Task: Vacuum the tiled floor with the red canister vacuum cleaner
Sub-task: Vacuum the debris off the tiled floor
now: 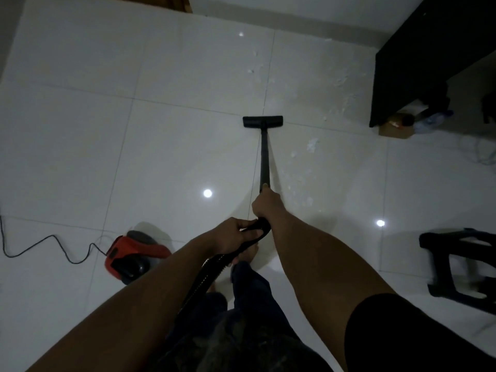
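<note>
Vacuum (134,253) sat on the floor (80,130) at our nine o'clock, close beside our feet, taking twelve as straight ahead along the wand (264,157). Its cord (45,248) trailed on toward nine in loose curves, slack enough, we judged, to let the canister follow a pull on the hose (204,275).

Our right hand (265,204) was forward, its fingers wrapped tight round the top of the wand. Our left hand (233,234) was just behind it, its fingers curled about the bent handle where the hose joins. We read that as a two-handed hold: the front hand to steer and press, the back hand to push and keep the hose off our legs.

At twelve the head (262,122) lay flat on the tiles, square to the wand and straddling a grout line, so the whole mouth could seal against the floor.

White scraps (312,145) were scattered from one to two o'clock, just to the right of the wand and on toward a dark cabinet (418,63). A box (397,127) stood at its foot. A black stool (461,264) stood at three.

We judged the job partly done, the tiles toward ten looking clean and that scattered patch left to sweep.
</note>
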### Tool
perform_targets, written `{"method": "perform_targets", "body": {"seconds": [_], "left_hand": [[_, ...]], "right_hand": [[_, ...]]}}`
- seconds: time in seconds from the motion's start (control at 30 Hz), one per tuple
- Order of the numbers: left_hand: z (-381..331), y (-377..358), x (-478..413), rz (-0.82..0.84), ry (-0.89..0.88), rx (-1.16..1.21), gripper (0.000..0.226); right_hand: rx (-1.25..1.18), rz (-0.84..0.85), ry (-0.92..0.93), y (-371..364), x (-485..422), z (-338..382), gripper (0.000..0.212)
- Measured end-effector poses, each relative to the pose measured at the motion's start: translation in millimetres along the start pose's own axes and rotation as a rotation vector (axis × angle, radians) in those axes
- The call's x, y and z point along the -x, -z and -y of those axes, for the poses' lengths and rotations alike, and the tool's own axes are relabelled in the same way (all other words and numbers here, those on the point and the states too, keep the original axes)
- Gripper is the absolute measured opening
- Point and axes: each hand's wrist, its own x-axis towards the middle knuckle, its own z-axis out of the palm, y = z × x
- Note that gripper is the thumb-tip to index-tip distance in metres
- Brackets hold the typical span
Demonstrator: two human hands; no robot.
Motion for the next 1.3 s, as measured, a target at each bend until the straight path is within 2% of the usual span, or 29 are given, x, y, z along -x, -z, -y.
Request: {"method": "perform_targets", "body": {"seconds": [0.4,0.6,0.83,0.93,1.13,1.3], "left_hand": [[-55.3,104.7,-28.9,-0.065,0.002,0.008,0.062],[-90.1,168.9,-42.4,-0.058,-0.029,-0.05,0.059],[-121.4,225.0,-55.1,-0.064,-0.044,-0.02,0.05],[-136.3,239.4,-69.7,-0.059,-0.04,0.024,0.05],[-180.2,282.2,-108.9,-0.081,-0.027,0.089,0.052],[-216.2,317.9,-144.7,-0.097,0.037,0.14,0.054]], "right_hand": [[0.051,0.043,0.038,45.9,-63.5,109.5,0.077],[-0.03,0.002,-0.008,67.7,-94.7,164.6,0.074],[-0.067,0.029,-0.036,88.9,-126.0,215.7,0.084],[-0.026,0.045,-0.03,104.2,-143.5,229.7,0.094],[0.032,0.057,-0.027,149.0,-197.5,274.3,0.097],[0.019,0.061,0.007,182.7,-239.3,307.8,0.081]]}}
